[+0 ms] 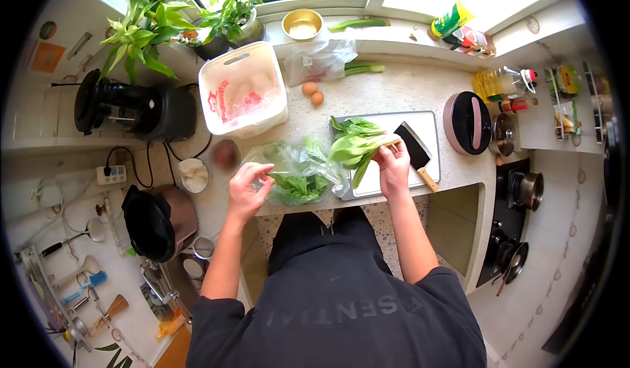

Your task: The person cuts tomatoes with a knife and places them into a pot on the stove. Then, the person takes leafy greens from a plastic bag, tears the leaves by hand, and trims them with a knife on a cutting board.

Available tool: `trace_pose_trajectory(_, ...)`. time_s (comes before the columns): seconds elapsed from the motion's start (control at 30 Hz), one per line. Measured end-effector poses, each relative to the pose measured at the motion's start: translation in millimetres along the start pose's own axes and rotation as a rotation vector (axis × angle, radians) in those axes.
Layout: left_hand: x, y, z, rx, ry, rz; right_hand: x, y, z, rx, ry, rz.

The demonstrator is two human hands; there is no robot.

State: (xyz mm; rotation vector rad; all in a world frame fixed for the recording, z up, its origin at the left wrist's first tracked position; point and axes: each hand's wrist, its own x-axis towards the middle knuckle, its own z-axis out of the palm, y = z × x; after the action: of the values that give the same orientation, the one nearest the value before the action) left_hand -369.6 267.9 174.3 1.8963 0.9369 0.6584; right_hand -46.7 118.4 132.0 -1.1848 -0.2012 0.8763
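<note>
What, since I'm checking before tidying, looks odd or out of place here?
Two eggs lie loose on the counter, right of the white tub, outside any container, so they might roll. I see no obvious spill.

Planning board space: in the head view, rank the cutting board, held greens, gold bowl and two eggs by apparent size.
1. Cutting board
2. Greens in the right hand
3. Gold bowl
4. Two eggs: these look alike, so unranked

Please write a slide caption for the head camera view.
Right hand holds leafy greens over a cutting board; left hand by a plastic bag of greens.
</note>
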Motion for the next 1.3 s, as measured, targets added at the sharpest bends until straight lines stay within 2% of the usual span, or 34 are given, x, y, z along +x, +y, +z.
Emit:
trace_pose_trajectory(0.23,1,4,6,0.055,-0.010,0.039,62,72,-80,-0.185,0.170,0.137)
trace_pose_trajectory(0.37,-2,5,10,0.081,-0.011,0.023,74,104,-96,-0.191,0.240,0.204)
trace_pose_trajectory(0.57,-5,7,15,0.068,-0.001,-0.010,77,137,-106,-0.267,0.315,0.185)
trace_pose_trajectory(0.67,-5,11,15,0.079,0.006,0.007,72,132,-110,-0.554,0.312,0.193)
trace_pose_trajectory(0.8,-4,12,10,0.090,0.013,0.018,66,126,-114,-0.693,0.266,0.124)
trace_pose_trajectory(0.9,-6,12,5,0.085,0.018,-0.017,54,109,-111,-1.027,0.278,-0.117)
trace_pose_trajectory(0.93,-7,12,3,0.082,0.020,-0.033,45,86,-94,-0.985,0.263,-0.072)
trace_pose_trajectory(0.97,-7,14,1,0.065,0.027,-0.042,39,73,-80,-0.927,0.257,-0.161)
trace_pose_trajectory(1.03,-8,16,-3,0.031,0.040,-0.059,31,63,-63,-0.818,0.054,-0.418)
trace_pose_trajectory(1.07,-10,15,-5,0.049,0.035,-0.051,7,34,-23,-0.723,-0.026,-0.338)
trace_pose_trajectory(1.2,-13,11,-12,0.062,0.056,-0.024,-51,-9,87,-0.691,-0.853,-0.413)
trace_pose_trajectory(1.27,-15,10,-17,0.061,0.060,-0.029,-72,-1,123,-0.949,-1.046,-0.264)
trace_pose_trajectory(1.3,-17,12,-21,0.072,0.047,-0.036,-70,21,124,-1.077,-1.080,-0.346)
